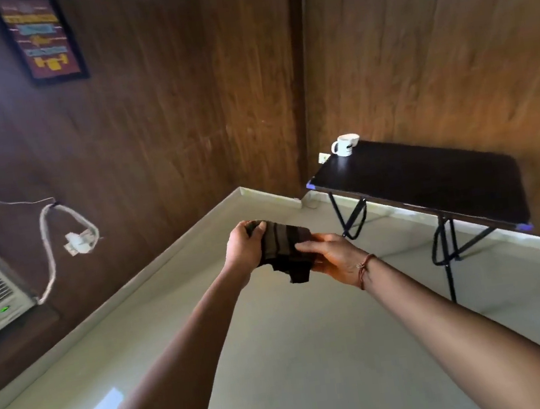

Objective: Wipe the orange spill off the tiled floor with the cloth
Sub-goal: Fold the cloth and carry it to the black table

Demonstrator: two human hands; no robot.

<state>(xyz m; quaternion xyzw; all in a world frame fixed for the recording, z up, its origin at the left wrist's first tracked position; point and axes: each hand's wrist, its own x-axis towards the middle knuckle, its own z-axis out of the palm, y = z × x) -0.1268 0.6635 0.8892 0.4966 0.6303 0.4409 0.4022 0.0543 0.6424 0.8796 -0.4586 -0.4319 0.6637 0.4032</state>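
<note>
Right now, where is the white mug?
In the head view, the white mug stands at the far left corner of the black table, right of centre.

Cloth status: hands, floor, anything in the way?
Left hand and right hand both grip dark striped fabric cloth, held up off pale floor. No orange spill in view. Black folding table with white ceramic mug stands right, apart from hands.

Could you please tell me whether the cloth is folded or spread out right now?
Folded: the cloth is a compact striped bundle, gripped between the left hand and the right hand.
</note>
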